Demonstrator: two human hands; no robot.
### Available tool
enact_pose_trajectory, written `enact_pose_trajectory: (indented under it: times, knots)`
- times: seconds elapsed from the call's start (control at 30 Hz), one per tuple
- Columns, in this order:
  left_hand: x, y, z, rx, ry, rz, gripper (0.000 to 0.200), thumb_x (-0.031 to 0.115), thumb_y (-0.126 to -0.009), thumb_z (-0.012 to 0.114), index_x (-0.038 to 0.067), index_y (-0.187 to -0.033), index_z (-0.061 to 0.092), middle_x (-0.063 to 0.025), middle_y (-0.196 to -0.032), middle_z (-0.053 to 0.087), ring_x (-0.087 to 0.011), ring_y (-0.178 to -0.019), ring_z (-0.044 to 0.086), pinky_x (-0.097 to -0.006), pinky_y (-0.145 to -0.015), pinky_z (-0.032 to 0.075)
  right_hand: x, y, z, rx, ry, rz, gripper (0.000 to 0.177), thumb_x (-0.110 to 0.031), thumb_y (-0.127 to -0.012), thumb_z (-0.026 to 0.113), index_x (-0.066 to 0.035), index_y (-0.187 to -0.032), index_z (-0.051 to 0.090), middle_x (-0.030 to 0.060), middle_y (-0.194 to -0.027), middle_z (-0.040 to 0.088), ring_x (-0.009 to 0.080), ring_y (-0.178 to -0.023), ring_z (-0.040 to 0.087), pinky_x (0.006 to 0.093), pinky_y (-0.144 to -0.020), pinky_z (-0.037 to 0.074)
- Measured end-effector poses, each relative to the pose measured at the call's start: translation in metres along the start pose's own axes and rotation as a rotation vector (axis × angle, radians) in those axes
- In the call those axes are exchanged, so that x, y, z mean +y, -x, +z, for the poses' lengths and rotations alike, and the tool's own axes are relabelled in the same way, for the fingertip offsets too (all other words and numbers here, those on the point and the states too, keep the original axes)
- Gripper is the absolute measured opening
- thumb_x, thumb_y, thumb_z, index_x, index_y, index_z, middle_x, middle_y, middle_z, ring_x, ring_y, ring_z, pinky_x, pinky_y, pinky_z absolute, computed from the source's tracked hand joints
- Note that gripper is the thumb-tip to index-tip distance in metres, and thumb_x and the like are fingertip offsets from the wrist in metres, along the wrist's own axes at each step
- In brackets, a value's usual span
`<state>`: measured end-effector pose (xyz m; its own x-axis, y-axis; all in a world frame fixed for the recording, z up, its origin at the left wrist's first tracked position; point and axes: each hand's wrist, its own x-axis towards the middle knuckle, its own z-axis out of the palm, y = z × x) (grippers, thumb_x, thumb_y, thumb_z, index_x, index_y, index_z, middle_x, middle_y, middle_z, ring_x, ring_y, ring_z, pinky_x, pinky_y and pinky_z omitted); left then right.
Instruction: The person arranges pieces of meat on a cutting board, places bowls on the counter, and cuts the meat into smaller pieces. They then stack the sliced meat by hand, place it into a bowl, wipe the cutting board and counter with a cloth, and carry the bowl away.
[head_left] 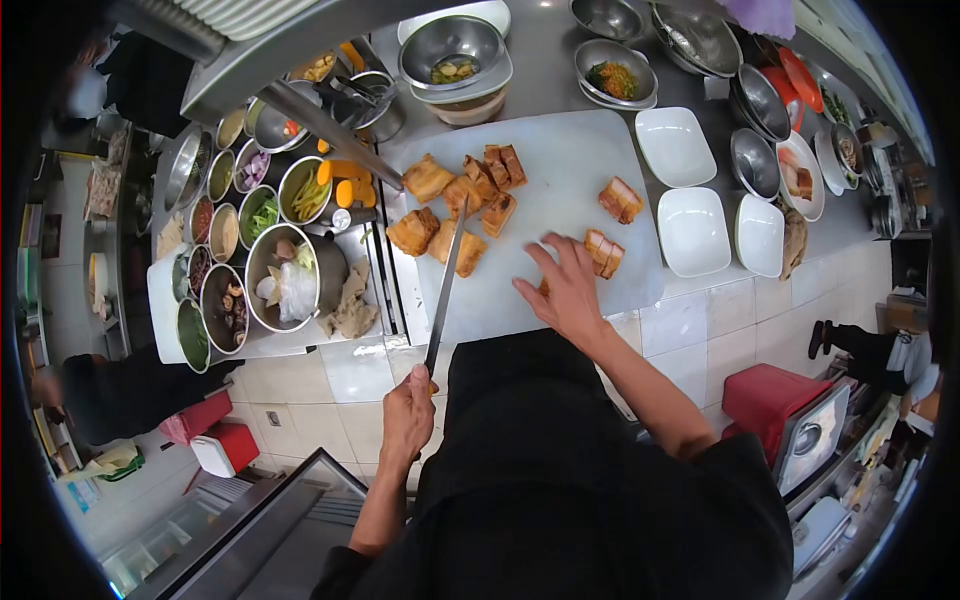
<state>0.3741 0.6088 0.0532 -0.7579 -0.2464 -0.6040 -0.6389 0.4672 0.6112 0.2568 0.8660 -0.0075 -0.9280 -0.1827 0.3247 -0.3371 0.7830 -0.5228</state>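
My left hand [408,412] is closed round the handle of a long kitchen knife [446,285], whose blade slants up across the white cutting board [570,150]. The blade's tip overlaps a cluster of browned roast pork pieces [462,193] at the board's left. My right hand [568,288] is spread low over the board, palm down, fingers apart. Just right of its fingers sits a cut pork chunk [603,254], and a small bit of meat shows by its thumb. Farther up and right lies another sliced pork chunk [621,200].
White square dishes [676,147] stand right of the board. Metal bowls [617,73] line the back. At left are containers of cut vegetables [304,190] and a large pot [290,275] with a plastic bag inside. A metal post [330,135] slants over the board's left corner. Other people stand at both sides.
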Motion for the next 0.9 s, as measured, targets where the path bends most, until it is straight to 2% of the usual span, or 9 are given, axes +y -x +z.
enact_pose_trajectory:
  times: [0.17,0.27,0.33,0.47,0.53,0.6,0.67,0.73,0.9]
  knots:
    - [0.005,-0.008,-0.002,0.003,-0.044,0.025,0.077,0.058,-0.101,0.035,-0.011,-0.078,0.063,-0.0175,-0.063,0.058,-0.0225,-0.060,0.056,-0.0385,-0.062,0.046,0.005,-0.058,0.019,-0.032,0.079,-0.108,0.051,-0.013,-0.074,0.075,-0.007,-0.121,0.057,0.0135,-0.125,0.050,0.0338,-0.116,0.046,0.0444,-0.094,0.040]
    - [0.005,-0.009,-0.001,0.019,-0.051,0.052,0.078,0.058,-0.101,0.035,-0.011,-0.081,0.063,-0.0220,-0.070,0.062,-0.0285,-0.068,0.061,-0.0402,-0.070,0.048,0.015,-0.056,0.007,-0.201,0.037,-0.012,0.060,-0.007,-0.069,0.075,-0.009,-0.125,0.054,0.0127,-0.129,0.048,0.0329,-0.118,0.046,0.0445,-0.095,0.040]
    - [0.012,-0.006,-0.003,-0.045,-0.100,-0.022,0.077,0.059,-0.101,0.034,-0.011,-0.085,0.064,-0.0245,-0.075,0.065,-0.0352,-0.076,0.065,-0.0418,-0.076,0.049,0.010,-0.052,-0.010,-0.298,-0.011,-0.008,0.058,-0.004,-0.065,0.077,-0.008,-0.119,0.056,0.0128,-0.127,0.049,0.0319,-0.119,0.047,0.0429,-0.094,0.041]
    - [0.026,-0.005,0.008,-0.101,-0.151,0.022,0.076,0.058,-0.101,0.031,-0.009,-0.090,0.064,-0.0282,-0.081,0.066,-0.0449,-0.086,0.066,-0.0468,-0.080,0.049,0.034,-0.055,0.006,-0.232,-0.058,-0.118,0.055,-0.008,-0.063,0.080,-0.006,-0.112,0.057,0.0133,-0.122,0.052,0.0325,-0.117,0.049,0.0438,-0.095,0.042]
    - [0.037,-0.005,0.016,-0.102,-0.160,0.055,0.075,0.057,-0.102,0.031,-0.009,-0.088,0.063,-0.0295,-0.081,0.066,-0.0472,-0.086,0.065,-0.0482,-0.080,0.049,0.030,-0.054,0.007,-0.396,-0.197,0.233,0.062,-0.014,-0.060,0.084,-0.005,-0.115,0.056,0.0143,-0.120,0.055,0.0343,-0.115,0.051,0.0452,-0.096,0.043]
    - [0.046,-0.008,0.026,-0.114,-0.156,0.093,0.070,0.053,-0.103,0.033,-0.008,-0.084,0.061,-0.0345,-0.080,0.063,-0.0543,-0.086,0.059,-0.0532,-0.079,0.047,0.014,-0.046,0.008,-0.380,-0.116,0.277,0.064,-0.016,-0.060,0.084,-0.005,-0.117,0.056,0.0149,-0.119,0.055,0.0348,-0.113,0.052,0.0454,-0.097,0.044]
    - [0.054,-0.010,0.034,-0.116,-0.180,0.095,0.068,0.051,-0.103,0.033,-0.008,-0.083,0.061,-0.0356,-0.079,0.061,-0.0556,-0.085,0.058,-0.0541,-0.077,0.046,0.007,-0.035,0.009,-0.367,-0.037,0.322,0.066,-0.017,-0.060,0.084,-0.004,-0.118,0.055,0.0155,-0.118,0.056,0.0354,-0.112,0.053,0.0456,-0.097,0.045]
    - [0.058,-0.012,0.037,-0.115,-0.207,0.097,0.066,0.049,-0.104,0.034,-0.008,-0.082,0.060,-0.0367,-0.078,0.060,-0.0570,-0.085,0.057,-0.0551,-0.076,0.046,0.009,-0.026,0.018,-0.117,-0.155,0.263,0.066,-0.019,-0.061,0.085,-0.003,-0.118,0.056,0.0160,-0.120,0.056,0.0358,-0.112,0.053,0.0439,-0.096,0.046]
    - [0.058,-0.016,0.037,-0.097,-0.328,0.111,0.062,0.044,-0.104,0.035,-0.008,-0.080,0.058,-0.0389,-0.078,0.059,-0.0581,-0.084,0.056,-0.0579,-0.075,0.045,0.017,-0.024,0.027,-0.147,-0.292,0.235,0.064,-0.015,-0.062,0.083,-0.001,-0.119,0.055,0.0170,-0.120,0.055,0.0365,-0.112,0.052,0.0435,-0.096,0.046]
